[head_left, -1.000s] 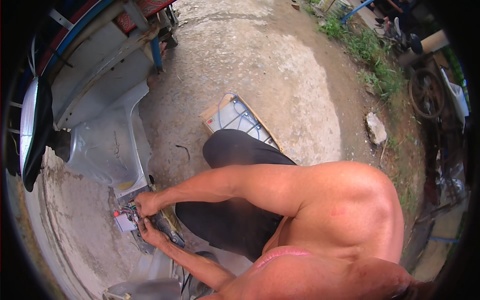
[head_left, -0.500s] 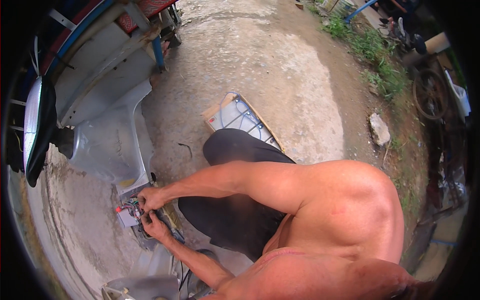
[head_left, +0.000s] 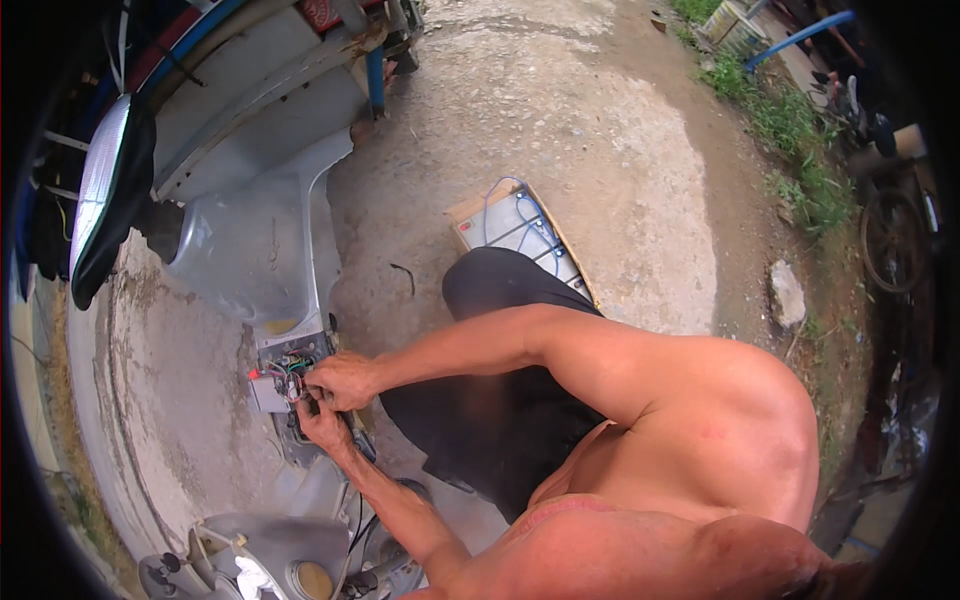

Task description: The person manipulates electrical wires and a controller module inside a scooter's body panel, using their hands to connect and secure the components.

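Both my hands meet over a bundle of thin coloured wires (head_left: 292, 372) at the left, fingers bent and close together. My right hand (head_left: 346, 380) comes in from the right, its fingertips pinched at the wires' edge. Just below it, my left hand (head_left: 322, 426) reaches up with thumb and fingers closed at the same bundle. What exactly the fingertips hold is too small to make out. Against the wires sits a pale grey box (head_left: 267, 393) with a red part on its corner. These parts lie in the opened middle section of a grey vehicle body (head_left: 288, 440).
A silver front panel (head_left: 245, 245) rises beyond the wires. Near my dark-trousered knee, an open carton (head_left: 466, 209) on the concrete holds grey battery-like blocks joined by blue wire. A rock (head_left: 788, 293), grass and a wheel (head_left: 893, 240) line the right side. A white cloth (head_left: 255, 577) lies at the lower left.
The whole view has shifted, so the scene sits further right and slightly higher, with more of the vehicle's lower end showing. Both hands remain at the wires, the right one turned slightly.
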`<state>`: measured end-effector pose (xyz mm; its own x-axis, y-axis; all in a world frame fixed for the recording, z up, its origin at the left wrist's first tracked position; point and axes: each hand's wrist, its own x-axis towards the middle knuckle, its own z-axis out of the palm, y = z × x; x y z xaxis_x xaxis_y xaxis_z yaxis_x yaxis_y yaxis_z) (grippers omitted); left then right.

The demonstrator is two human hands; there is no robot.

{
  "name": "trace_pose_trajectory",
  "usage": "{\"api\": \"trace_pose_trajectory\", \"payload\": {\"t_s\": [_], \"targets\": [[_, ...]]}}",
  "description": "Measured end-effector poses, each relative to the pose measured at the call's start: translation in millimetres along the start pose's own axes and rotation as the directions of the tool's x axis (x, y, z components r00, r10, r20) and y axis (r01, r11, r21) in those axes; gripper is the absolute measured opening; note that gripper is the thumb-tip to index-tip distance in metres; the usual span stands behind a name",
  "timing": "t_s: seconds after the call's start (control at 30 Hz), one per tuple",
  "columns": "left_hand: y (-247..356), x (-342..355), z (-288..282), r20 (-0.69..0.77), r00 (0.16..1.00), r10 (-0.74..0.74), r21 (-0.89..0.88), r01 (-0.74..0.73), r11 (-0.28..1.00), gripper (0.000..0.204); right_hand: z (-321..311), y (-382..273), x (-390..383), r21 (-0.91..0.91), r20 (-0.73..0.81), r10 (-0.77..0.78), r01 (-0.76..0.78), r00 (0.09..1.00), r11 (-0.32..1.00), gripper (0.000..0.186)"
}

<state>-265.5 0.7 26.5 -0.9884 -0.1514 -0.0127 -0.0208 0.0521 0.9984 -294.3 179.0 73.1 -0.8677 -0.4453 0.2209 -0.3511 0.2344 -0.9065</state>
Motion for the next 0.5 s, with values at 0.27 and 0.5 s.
{"api": "trace_pose_trajectory", "payload": {"t_s": [0.27, 0.5], "targets": [[10, -2, 13, 0.027, 0.976, 0.215, 0.473, -0.202, 0.858, 0.029, 1, 37, -2, 0.073, -0.122, 0.146, -0.138, 0.982, 0.988, 0.021], [14, 5, 31, 0.157, 0.923, 0.352, 0.57, -0.376, 0.731, 0.027, -22, 23, -11, -0.041, -0.015, 0.048, -0.049, 0.999, 0.998, 0.021]]}}
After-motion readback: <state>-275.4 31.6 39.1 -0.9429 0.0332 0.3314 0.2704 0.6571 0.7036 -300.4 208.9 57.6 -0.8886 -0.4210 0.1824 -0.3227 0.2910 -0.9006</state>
